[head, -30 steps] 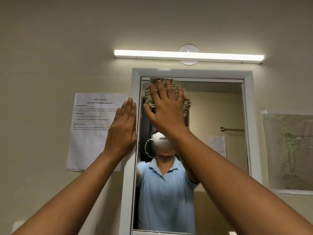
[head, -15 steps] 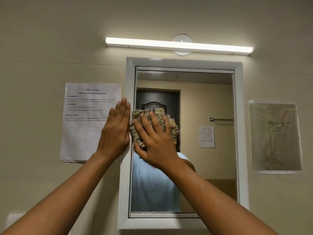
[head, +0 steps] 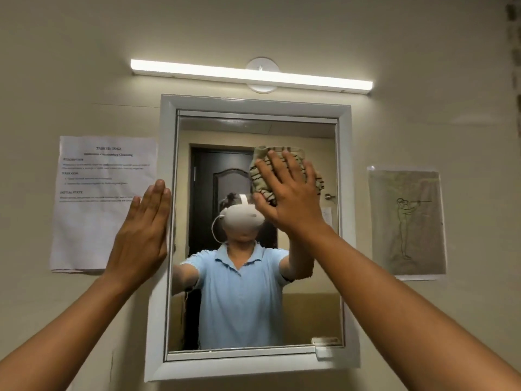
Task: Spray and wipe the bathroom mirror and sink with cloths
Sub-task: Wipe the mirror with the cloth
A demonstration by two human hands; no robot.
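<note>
Mirror wipe in progress, upper right glass.
Right hand, fingers spread flat, presses striped cloth against mirror; left hand, fingers straight, rests flat on white frame holding nothing.

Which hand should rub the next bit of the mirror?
Probably the right hand: it already presses the striped cloth flat against the mirror glass. The left hand lies open, flat on the mirror's frame, holding nothing.

The right hand hides most of the striped cloth; small print on the paper sheet, at nine o'clock, blurs.
</note>
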